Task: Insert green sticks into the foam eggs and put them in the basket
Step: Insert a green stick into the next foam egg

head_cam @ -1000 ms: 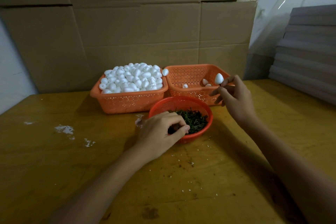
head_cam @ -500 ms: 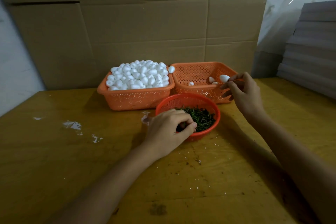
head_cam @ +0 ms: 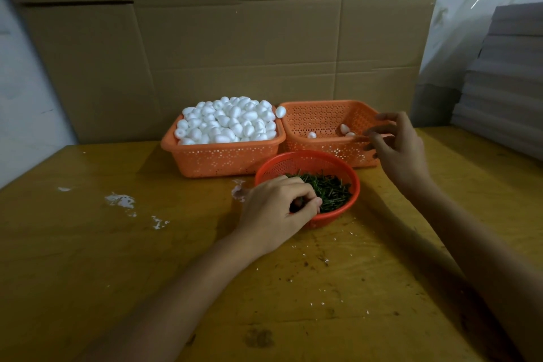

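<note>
The fingers [head_cam: 308, 200] of the left hand [head_cam: 273, 214] are curled, and their tips are down in the sticks [head_cam: 332, 188]. The thumb meets the forefinger, but we cannot tell if a stick is between them. The sticks are thin, short and dark green, and they lie in a loose pile in a round red bowl [head_cam: 305, 161] of perforated plastic.

The right hand [head_cam: 402, 156] hangs over the near right corner of the right basket [head_cam: 320, 117]. Its fingers are loosely bent and spread, and we see nothing in them. Just left of these fingers, three white eggs [head_cam: 344, 128] lie on the bottom of this basket.

The left basket [head_cam: 223, 159] touches it and carries a heap [head_cam: 229, 122] of smooth white foam eggs. Both baskets are square, orange and perforated. White crumbs [head_cam: 120, 200] lie on the yellow wooden bench [head_cam: 88, 258]. Brown cardboard [head_cam: 235, 38] stands behind.
</note>
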`<state>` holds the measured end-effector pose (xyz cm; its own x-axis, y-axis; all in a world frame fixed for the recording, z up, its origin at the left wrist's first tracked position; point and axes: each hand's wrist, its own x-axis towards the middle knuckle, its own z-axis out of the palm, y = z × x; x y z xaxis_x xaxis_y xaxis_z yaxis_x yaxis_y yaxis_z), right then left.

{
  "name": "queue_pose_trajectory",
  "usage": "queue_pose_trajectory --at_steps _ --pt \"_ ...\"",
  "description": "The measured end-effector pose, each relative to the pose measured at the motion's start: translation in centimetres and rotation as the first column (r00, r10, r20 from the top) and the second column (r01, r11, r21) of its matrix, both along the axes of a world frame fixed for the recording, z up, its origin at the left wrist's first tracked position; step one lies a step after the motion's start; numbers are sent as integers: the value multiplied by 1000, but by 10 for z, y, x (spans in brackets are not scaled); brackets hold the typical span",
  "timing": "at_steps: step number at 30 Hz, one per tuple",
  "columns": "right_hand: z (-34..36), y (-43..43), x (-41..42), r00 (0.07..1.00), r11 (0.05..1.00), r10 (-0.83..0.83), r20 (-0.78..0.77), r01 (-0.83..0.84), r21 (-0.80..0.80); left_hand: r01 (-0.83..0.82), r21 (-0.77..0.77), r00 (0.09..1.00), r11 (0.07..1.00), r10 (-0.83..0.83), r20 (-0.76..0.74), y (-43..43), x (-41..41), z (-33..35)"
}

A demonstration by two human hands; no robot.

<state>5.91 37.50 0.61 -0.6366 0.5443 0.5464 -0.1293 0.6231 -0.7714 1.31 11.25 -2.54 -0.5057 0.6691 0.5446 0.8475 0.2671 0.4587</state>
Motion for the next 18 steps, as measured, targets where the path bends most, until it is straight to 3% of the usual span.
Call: queue_pose_trajectory --at_steps 3,5,8,10,12,18 --pt "5 -16 5 1000 982 22 -14 -19 189 -8 -2 1000 1000 8 1 1 0 0" --pt "7 -30 9 989 931 140 43 -146 334 -12 -5 1000 1000 12 -3 1 0 0" --pt "7 -56 15 891 801 328 315 -439 408 -22 -9 1000 1000 22 -17 0 0 1" --pt "2 -68 18 803 721 336 493 -556 414 -31 -10 999 999 31 -31 1 1 1" --pt "-3 -72 19 768 672 281 575 -585 453 -34 -19 998 999 33 -47 0 2 2" --pt "-3 -69 21 771 639 249 587 -586 499 -31 -26 998 999 30 -60 1 1 2"
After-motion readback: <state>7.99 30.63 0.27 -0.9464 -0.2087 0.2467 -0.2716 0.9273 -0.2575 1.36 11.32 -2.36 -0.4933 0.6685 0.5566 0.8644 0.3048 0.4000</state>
